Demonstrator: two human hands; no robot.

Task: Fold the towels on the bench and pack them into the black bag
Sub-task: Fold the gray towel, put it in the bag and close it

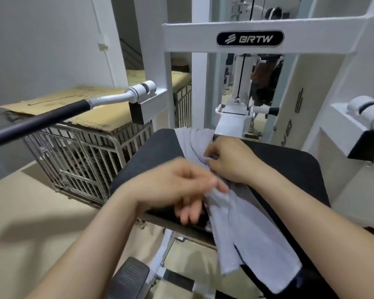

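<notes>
Both hands, left hand (171, 186) and right hand (229, 160), pinch the towel (242, 223) between them

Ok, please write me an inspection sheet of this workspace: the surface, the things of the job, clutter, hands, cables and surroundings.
Surface: black padded bench of a white gym machine; ribbed pad, mostly bare.
Job's things: one grey towel lies lengthwise on the bench, its near end hanging over the edge; not folded. Black bag: cannot confirm.
Clutter: nothing seen on the bench.
Hands: left hand pinches the towel's edge, blurred; right hand grips the towel farther up.
Cables: black machine cable runs down behind the bench.
Surroundings: metal cage topped with cardboard at left; black-grip handle; beige floor.
</notes>
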